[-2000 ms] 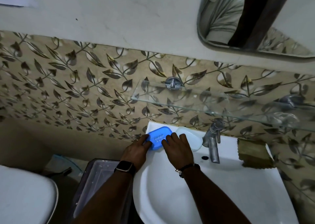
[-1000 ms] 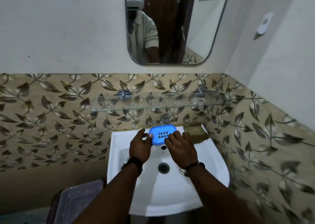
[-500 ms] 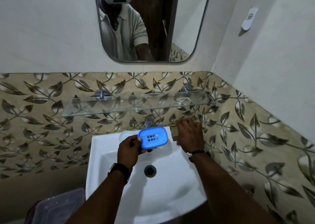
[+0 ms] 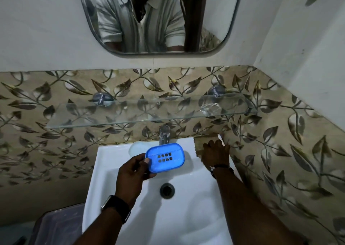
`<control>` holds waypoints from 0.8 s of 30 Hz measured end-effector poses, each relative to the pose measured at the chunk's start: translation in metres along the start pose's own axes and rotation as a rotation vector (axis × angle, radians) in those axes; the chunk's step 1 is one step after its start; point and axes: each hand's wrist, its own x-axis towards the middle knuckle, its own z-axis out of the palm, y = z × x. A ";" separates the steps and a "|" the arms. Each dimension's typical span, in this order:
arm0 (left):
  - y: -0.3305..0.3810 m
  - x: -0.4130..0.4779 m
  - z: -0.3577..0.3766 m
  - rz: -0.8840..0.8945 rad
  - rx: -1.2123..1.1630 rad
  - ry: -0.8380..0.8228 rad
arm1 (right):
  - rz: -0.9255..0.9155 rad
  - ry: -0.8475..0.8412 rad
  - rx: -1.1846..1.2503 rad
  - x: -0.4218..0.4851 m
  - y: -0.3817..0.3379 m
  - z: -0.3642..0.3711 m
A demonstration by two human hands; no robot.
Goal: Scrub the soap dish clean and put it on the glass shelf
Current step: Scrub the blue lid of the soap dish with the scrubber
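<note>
My left hand (image 4: 133,172) grips the left end of the soap dish (image 4: 165,157), thumb on top: a blue plastic oval tray with two rows of square drain holes, held over the glossy white sink (image 4: 112,170). At twelve o'clock stands the chrome tap (image 4: 164,135), with the clear glass shelf (image 4: 130,112) above. At three o'clock my right hand (image 4: 216,154) presses flat on a rough, yellowish scrub pad (image 4: 199,144) at the sink's corner.

Left hand (image 4: 133,172) gripping blue soap dish (image 4: 165,157) above white sink (image 4: 186,215); right hand (image 4: 216,154) pressed flat on brownish scrub pad (image 4: 198,146) at sink's back-right corner, below glass shelf (image 4: 149,112).
</note>
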 end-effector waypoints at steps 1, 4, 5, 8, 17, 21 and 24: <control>0.000 0.000 0.001 0.004 0.003 0.004 | 0.007 0.007 0.003 0.001 0.002 0.004; 0.000 0.000 0.006 0.012 0.006 0.004 | 0.007 0.046 0.028 0.004 0.004 0.012; 0.000 0.000 0.008 0.013 0.004 0.006 | 0.002 0.048 0.036 0.005 0.005 0.012; 0.005 -0.001 0.014 0.015 -0.005 0.006 | 0.043 -0.021 0.149 0.007 0.010 0.004; 0.027 -0.016 0.027 -0.007 -0.085 -0.006 | 0.420 0.449 1.271 -0.050 0.026 -0.068; 0.032 -0.027 0.031 -0.019 -0.126 -0.016 | -0.068 0.724 1.060 -0.098 -0.013 -0.114; 0.036 -0.033 0.034 -0.025 -0.160 -0.061 | -0.546 0.613 0.520 -0.124 -0.055 -0.127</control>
